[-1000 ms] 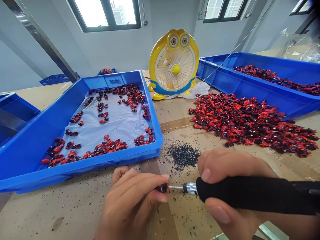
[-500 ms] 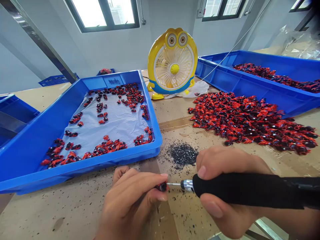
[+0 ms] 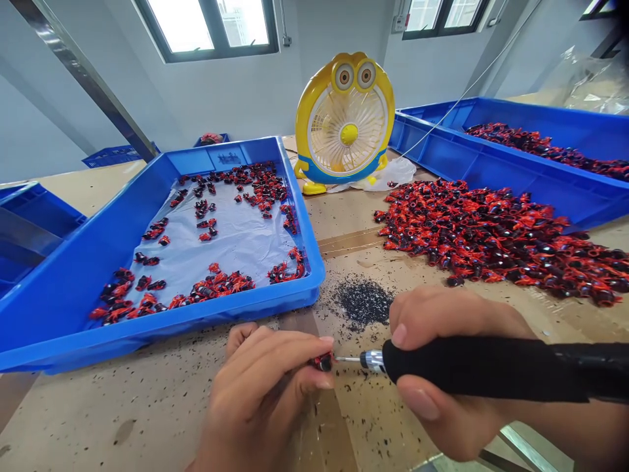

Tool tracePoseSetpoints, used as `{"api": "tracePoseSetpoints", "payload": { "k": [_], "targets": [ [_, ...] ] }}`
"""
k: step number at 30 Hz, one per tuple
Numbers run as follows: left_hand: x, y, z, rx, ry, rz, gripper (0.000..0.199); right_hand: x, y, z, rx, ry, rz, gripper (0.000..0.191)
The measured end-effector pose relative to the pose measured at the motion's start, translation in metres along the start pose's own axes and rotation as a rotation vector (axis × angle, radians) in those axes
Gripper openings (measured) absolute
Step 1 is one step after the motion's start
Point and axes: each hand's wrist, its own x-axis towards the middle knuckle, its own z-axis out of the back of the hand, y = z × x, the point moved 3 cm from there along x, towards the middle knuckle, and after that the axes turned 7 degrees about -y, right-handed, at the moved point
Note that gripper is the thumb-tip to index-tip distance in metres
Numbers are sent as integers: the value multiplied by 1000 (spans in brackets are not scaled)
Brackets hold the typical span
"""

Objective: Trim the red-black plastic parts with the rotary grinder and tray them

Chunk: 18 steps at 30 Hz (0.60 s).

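Observation:
Between the thumb and fingers of my left hand (image 3: 265, 387) is a small red and black plastic part (image 3: 323, 361), mostly hidden by the fingertips. My right hand (image 3: 442, 367) grips a black pen-shaped rotary tool (image 3: 481, 367) with a silver collar and a thin metal bit (image 3: 350, 358). The bit points left, its tip at the right side of the part; whether it touches cannot be told. Just beyond the hands lies a heap of black shavings (image 3: 363, 301) on the brown tabletop (image 3: 162, 406).
At left, a blue tray (image 3: 314, 288) lined with white sheeting holds several red and black parts. A big pile of such parts (image 3: 491, 236) lies at right, before another blue bin (image 3: 511, 167). A yellow fan (image 3: 348, 134) stands at the back.
The view has shifted slightly, so the scene sits a little further right. Both hands keep their grips; the part appears slightly turned in my left fingers.

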Motion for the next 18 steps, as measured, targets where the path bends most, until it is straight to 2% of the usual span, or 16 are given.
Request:
{"api": "tracePoseSetpoints", "payload": {
  "k": [6,10,13,15,18],
  "targets": [
    [1,-1,-2,1,15,3,17,6,1,0,-33,33,57,27],
    [-1,0,-1,12,27,-13,18,10,6,0,-70,163,93,23],
    [-6,4,0,31,79,-25,15,10,6,-1,-79,218,117,20],
    [-8,7,1,36,113,-46,16,9,4,-3,-64,224,134,18],
    [-10,8,3,40,106,-77,17,7,0,-8,-37,155,140,21]
  ]
}}
